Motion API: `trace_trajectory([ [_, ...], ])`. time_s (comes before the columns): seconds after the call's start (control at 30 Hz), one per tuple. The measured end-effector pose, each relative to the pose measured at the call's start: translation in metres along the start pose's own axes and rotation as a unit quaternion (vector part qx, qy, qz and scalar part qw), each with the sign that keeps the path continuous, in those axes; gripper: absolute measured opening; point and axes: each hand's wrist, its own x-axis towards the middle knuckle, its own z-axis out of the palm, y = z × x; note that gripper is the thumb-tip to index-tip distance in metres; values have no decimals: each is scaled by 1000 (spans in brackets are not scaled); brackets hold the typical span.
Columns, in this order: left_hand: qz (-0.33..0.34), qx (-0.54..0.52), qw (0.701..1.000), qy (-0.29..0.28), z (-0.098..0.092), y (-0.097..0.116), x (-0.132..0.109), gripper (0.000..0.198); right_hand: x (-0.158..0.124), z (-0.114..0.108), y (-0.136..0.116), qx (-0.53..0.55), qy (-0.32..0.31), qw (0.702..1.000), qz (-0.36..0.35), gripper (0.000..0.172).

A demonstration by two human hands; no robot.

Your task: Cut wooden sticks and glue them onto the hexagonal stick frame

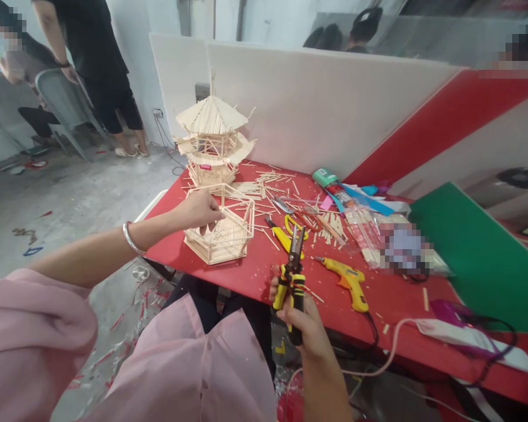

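My left hand point(201, 210) reaches over a six-sided frame of thin wooden sticks point(222, 245) at the table's near left. Its fingers are closed at the frame's upper part; what they pinch is too small to make out. In my right hand point(305, 319) is a pair of yellow and black cutters point(295, 269), blades pointing up and away from me, over the table's front edge. Behind the frame stands a tiered wooden stick pagoda point(213, 120) with a pointed roof. Loose sticks point(250, 190) lie beside it.
On the red table point(391, 299) are a yellow glue gun point(349, 280) with a cable, yellow-handled tools point(284, 237), bagged sticks point(364, 237) and a green bottle point(325, 177). A green board point(479, 258) is at the right. A white panel point(299, 105) rises behind. People are farther back.
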Motion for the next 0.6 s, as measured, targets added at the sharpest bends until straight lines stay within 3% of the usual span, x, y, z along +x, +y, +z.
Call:
trace_trajectory([
  [0.6, -29, -29, 999, 13, 0, 4, -1, 38, -2, 0, 15, -17, -25, 1000, 0, 44],
])
